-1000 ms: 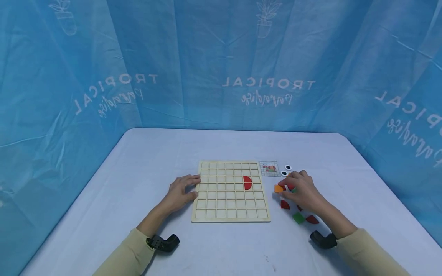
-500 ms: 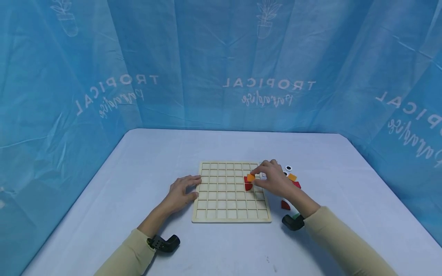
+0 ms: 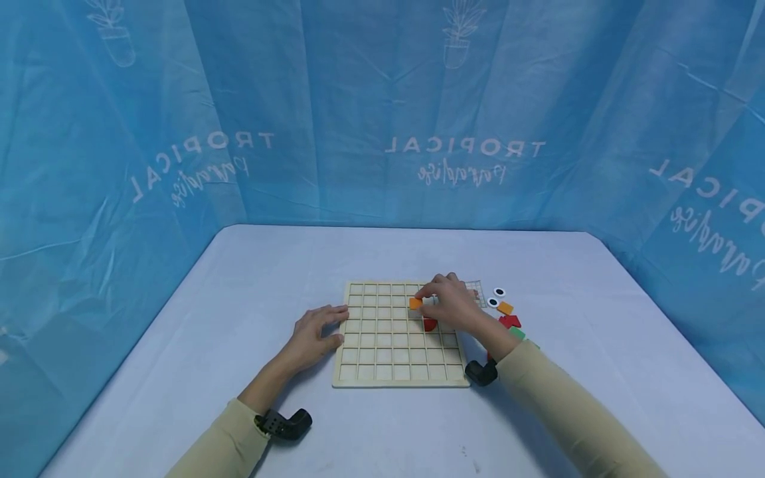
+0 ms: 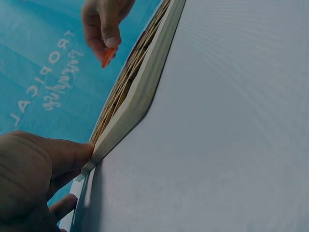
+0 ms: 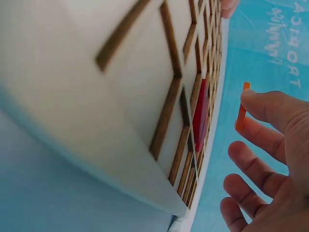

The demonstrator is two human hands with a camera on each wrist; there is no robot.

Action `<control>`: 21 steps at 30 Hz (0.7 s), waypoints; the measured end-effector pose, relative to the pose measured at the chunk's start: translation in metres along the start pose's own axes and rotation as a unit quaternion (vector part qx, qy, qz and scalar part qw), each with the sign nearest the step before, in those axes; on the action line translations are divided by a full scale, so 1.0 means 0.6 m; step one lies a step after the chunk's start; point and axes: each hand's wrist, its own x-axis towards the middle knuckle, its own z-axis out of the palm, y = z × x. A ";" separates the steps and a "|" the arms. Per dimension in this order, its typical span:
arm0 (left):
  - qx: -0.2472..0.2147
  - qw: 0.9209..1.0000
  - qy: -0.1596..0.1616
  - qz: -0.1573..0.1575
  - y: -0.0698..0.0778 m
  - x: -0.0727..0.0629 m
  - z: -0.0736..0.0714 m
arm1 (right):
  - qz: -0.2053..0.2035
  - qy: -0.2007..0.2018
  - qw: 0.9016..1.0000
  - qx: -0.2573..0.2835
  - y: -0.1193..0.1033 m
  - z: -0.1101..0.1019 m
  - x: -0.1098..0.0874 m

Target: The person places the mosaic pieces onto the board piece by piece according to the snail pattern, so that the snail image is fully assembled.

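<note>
A cream wooden grid board (image 3: 384, 375) lies on the table. My right hand (image 3: 452, 304) is over its upper right part and pinches an orange square tile (image 3: 415, 303) between thumb and fingers. In the right wrist view the orange tile (image 5: 243, 106) stands edge-on, apart from the grid, while the other fingers spread loosely. Just below that hand, a red quarter-round piece (image 3: 429, 324) sits in a cell. At the board's left edge rests my left hand (image 3: 312, 334), fingers extended; in the left wrist view its thumb (image 4: 72, 154) touches the rim.
Right of the board lie two white eye discs (image 3: 499, 292), another orange tile (image 3: 505, 308), red pieces (image 3: 510, 321) and a green piece (image 3: 517, 333). My right hand partly covers a small picture card (image 3: 476, 292). A blue printed curtain (image 3: 335, 179) surrounds the table.
My right hand picked up an orange tile from the pieces on the right and carried it left over the board, past the red pieces. The left hand stayed at the board's edge.
</note>
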 end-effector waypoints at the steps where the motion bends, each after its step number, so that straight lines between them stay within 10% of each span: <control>1: 0.000 1.000 0.001 0.001 0.000 0.000 0.000 | 0.002 -0.003 1.000 0.001 0.000 0.001 0.002; 21: 0.000 1.000 0.000 0.011 -0.003 -0.002 0.000 | -0.007 -0.048 0.999 -0.003 0.011 0.019 0.014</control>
